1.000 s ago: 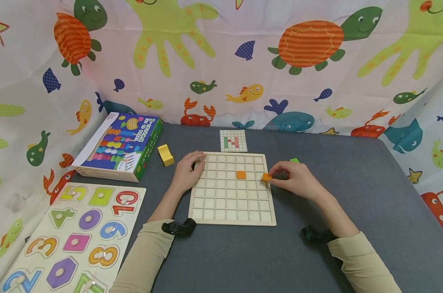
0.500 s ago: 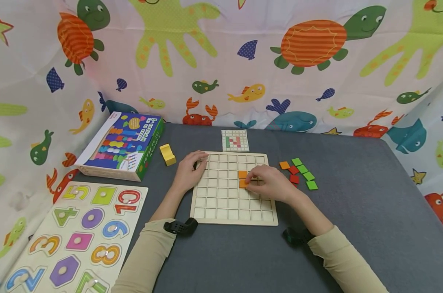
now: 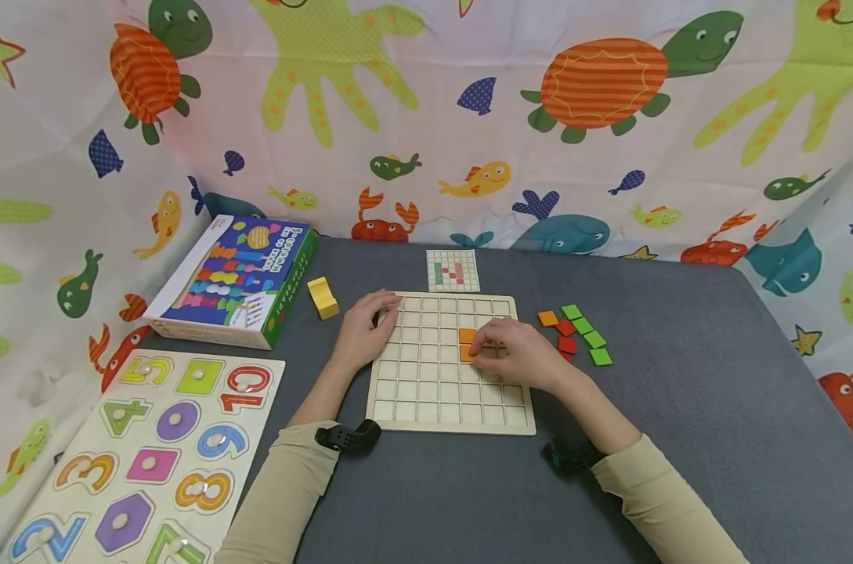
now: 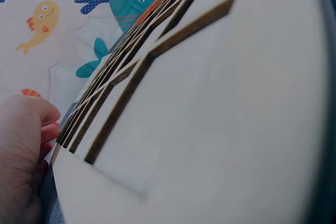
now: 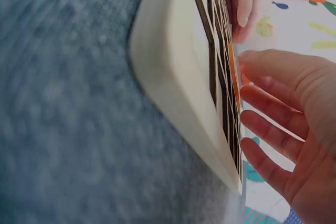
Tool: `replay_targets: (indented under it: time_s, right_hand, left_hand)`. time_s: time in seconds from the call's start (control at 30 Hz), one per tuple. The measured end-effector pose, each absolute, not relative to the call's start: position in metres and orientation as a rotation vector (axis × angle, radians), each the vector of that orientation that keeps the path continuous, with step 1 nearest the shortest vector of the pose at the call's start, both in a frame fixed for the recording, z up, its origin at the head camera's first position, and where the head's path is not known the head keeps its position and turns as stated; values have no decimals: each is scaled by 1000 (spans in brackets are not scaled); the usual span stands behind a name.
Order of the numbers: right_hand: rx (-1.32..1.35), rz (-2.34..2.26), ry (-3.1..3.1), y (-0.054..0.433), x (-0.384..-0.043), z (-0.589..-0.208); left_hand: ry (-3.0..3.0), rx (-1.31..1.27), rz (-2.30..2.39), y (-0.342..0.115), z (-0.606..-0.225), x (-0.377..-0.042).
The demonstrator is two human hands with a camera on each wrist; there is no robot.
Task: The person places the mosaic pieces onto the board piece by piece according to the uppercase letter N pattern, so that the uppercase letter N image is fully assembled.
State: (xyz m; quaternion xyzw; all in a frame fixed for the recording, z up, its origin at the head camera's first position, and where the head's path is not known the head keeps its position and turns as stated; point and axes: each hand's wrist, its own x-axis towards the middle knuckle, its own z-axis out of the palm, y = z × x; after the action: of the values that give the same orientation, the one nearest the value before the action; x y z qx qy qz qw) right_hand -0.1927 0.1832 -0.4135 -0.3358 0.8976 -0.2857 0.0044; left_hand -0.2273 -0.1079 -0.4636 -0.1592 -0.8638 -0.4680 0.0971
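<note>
A square wooden grid board [image 3: 449, 424] lies flat in front of me. Two orange square tiles sit in it, an upper tile [image 3: 466, 335] and a lower tile [image 3: 464, 353] just below it. My right hand [image 3: 518, 348] is over the board, thumb and fingertips touching the lower tile, whose right part they cover. In the right wrist view, the right hand [image 5: 299, 124] has its fingers spread loosely beside the board's surface. My left hand [image 3: 363, 329] rests at the board's upper left edge, fingertips on the rim; the left wrist view shows this hand [image 4: 26, 145] against that edge.
Right of the board lie an orange tile [image 3: 547, 318], red tiles [image 3: 566, 345] and several green tiles [image 3: 594, 339]. Behind it is a pattern card [image 3: 453, 270]. At left are a yellow block [image 3: 323, 298], a game box [image 3: 232, 278] and a number-shape puzzle [image 3: 165, 423].
My right hand has brought an orange tile leftward from the board's right edge to the cell below the other orange tile. The left hand has stayed on the board's edge.
</note>
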Motion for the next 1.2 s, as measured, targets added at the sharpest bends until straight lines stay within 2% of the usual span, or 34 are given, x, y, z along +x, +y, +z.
replay_targets:
  time_s: [0.2, 0.43, 0.57, 1.2]
  right_hand:
    - [-843, -948, 2912, 205, -199, -409]
    - [-477, -728, 3092, 243, -214, -407]
    - [-365, -666, 3075, 255, -220, -409]
    - [-445, -620, 3021, 261, -213, -407]
  left_hand:
    - [-2567, -463, -1389, -109, -463, -227]
    - [-2554, -461, -1395, -110, -463, -226]
    - [-2553, -465, -1392, -110, -464, -226]
    - [-2541, -470, -1400, -108, -463, -227]
